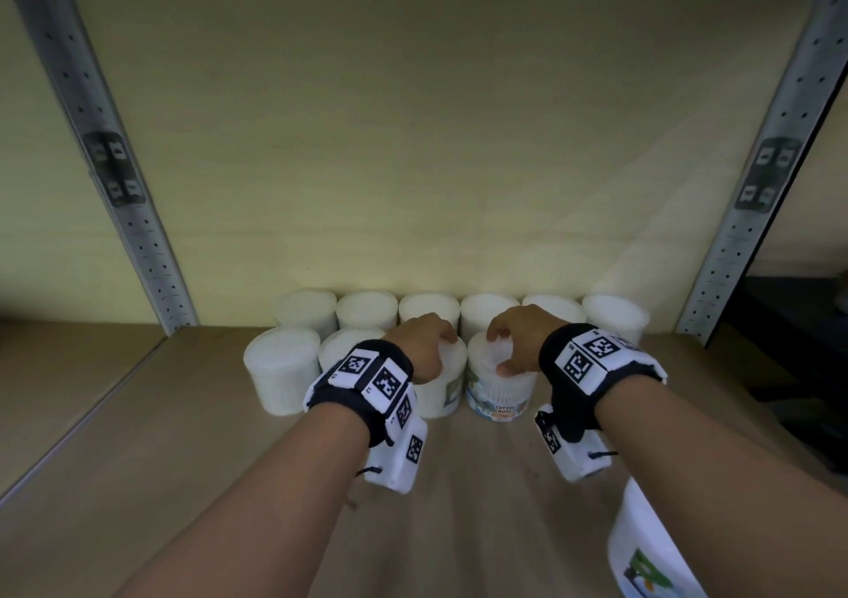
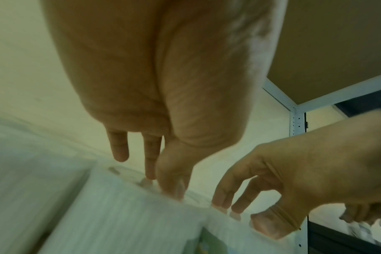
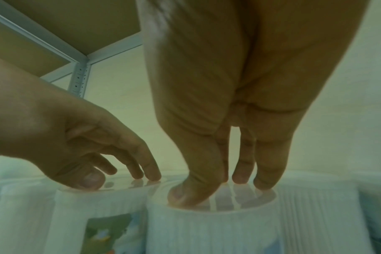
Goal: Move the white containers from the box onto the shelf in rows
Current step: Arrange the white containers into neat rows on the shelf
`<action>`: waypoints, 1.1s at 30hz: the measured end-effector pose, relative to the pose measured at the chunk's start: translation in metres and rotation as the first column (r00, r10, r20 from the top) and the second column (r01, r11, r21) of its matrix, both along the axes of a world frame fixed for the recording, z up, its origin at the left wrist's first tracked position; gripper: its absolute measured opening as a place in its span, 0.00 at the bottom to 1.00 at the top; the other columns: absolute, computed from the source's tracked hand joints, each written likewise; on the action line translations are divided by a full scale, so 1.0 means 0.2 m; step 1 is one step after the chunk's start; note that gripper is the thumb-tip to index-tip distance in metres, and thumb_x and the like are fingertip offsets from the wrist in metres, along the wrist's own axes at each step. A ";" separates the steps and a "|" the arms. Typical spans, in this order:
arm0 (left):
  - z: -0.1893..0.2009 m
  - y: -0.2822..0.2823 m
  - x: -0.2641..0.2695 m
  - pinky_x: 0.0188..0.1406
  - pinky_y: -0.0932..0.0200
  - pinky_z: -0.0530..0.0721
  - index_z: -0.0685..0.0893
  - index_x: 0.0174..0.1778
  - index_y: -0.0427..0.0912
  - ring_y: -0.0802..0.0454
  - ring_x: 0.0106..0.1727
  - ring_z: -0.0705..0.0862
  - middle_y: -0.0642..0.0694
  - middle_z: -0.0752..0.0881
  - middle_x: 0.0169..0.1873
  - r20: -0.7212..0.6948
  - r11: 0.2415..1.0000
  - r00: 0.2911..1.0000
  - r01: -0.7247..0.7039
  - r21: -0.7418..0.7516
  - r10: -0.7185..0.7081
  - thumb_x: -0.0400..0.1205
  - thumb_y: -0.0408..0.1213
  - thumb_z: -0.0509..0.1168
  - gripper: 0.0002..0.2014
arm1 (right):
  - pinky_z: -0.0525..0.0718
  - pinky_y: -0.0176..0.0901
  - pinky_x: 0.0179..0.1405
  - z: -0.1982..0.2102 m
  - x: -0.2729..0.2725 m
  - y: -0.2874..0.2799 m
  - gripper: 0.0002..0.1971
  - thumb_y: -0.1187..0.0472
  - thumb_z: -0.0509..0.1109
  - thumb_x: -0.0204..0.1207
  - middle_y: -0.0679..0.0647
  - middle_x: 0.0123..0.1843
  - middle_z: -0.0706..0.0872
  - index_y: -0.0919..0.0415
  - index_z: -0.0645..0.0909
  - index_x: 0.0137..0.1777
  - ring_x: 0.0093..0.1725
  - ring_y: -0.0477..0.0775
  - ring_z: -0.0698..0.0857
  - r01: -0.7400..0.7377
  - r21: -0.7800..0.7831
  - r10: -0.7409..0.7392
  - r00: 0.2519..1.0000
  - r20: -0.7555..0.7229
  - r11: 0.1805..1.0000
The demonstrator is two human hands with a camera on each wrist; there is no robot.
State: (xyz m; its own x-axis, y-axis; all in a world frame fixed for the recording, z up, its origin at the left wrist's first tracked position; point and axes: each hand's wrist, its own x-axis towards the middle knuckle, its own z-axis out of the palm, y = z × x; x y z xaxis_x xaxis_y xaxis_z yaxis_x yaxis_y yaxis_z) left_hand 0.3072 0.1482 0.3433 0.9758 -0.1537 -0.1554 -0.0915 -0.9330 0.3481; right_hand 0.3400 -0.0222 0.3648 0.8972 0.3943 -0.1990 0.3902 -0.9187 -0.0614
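Note:
Two rows of white cylindrical containers stand at the back of the wooden shelf (image 1: 229, 460). The back row (image 1: 367, 310) holds several, and the front row starts at the left (image 1: 282, 372). My left hand (image 1: 440, 349) arches over the third front container (image 1: 436, 395), fingertips touching its clear lid (image 3: 111, 185). My right hand (image 1: 500, 352) sits on the fourth one (image 1: 500, 395), labelled cotton buds. Its thumb and fingertips (image 3: 239, 180) press on the lid top (image 3: 224, 197), not round the sides. The two containers stand side by side, nearly touching.
Grey perforated uprights (image 1: 114, 175) (image 1: 757, 193) frame the shelf bay, with a pale back wall behind. Another white labelled container (image 1: 642, 547) shows at the bottom right corner. Bare shelf board lies in front of the rows and to the right of the fourth front container.

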 end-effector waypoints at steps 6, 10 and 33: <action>0.02 0.01 0.00 0.65 0.65 0.69 0.74 0.72 0.42 0.47 0.72 0.73 0.44 0.75 0.70 0.192 0.979 0.977 -0.057 -0.196 0.096 0.80 0.29 0.63 0.22 | 0.71 0.44 0.71 -0.01 0.01 -0.01 0.28 0.55 0.75 0.74 0.55 0.75 0.74 0.56 0.73 0.74 0.74 0.56 0.72 -0.005 0.009 0.005 1.000 -0.009 1.000; -0.03 -0.02 0.01 0.70 0.46 0.74 0.74 0.70 0.41 0.43 0.71 0.71 0.41 0.73 0.68 0.213 0.982 0.959 -0.184 -0.037 0.187 0.81 0.48 0.64 0.24 | 0.72 0.44 0.70 -0.02 0.02 0.00 0.28 0.55 0.75 0.73 0.56 0.73 0.75 0.57 0.73 0.73 0.73 0.56 0.73 -0.019 0.000 0.019 1.000 -0.001 1.000; -0.05 -0.04 -0.02 0.67 0.46 0.76 0.77 0.66 0.37 0.41 0.68 0.72 0.38 0.75 0.65 0.246 0.979 0.952 -0.200 0.039 0.185 0.81 0.50 0.63 0.23 | 0.73 0.43 0.67 -0.02 0.02 -0.01 0.28 0.55 0.76 0.72 0.55 0.72 0.76 0.57 0.75 0.71 0.72 0.56 0.74 -0.027 0.011 0.027 0.999 0.026 1.000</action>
